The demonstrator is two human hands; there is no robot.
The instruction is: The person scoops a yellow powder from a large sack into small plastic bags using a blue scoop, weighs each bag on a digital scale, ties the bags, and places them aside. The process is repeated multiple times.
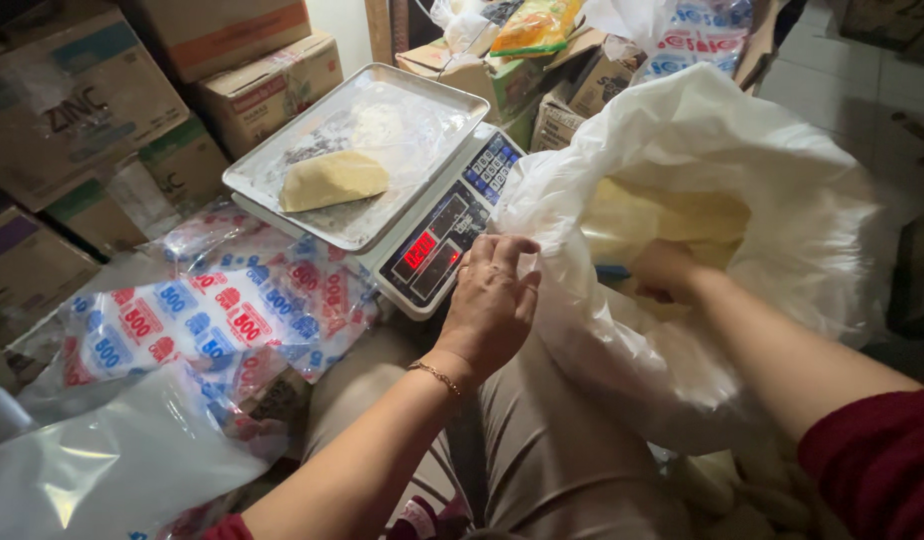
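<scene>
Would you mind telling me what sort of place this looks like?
Probably a small shop's stockroom or packing corner: stacked cartons, a digital scale bearing a yellow lump, and printed bags.

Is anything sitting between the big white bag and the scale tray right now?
Only the left hand, gripping the near rim of the white bag beside the scale. The tray already carries one yellow block; its far half shows only crumpled clear plastic. The right hand is inside the bag.

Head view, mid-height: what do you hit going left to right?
Printed plastic bags → pale yellow block on the scale tray → scale display → left hand gripping the bag edge → right hand inside the big white bag.
</scene>
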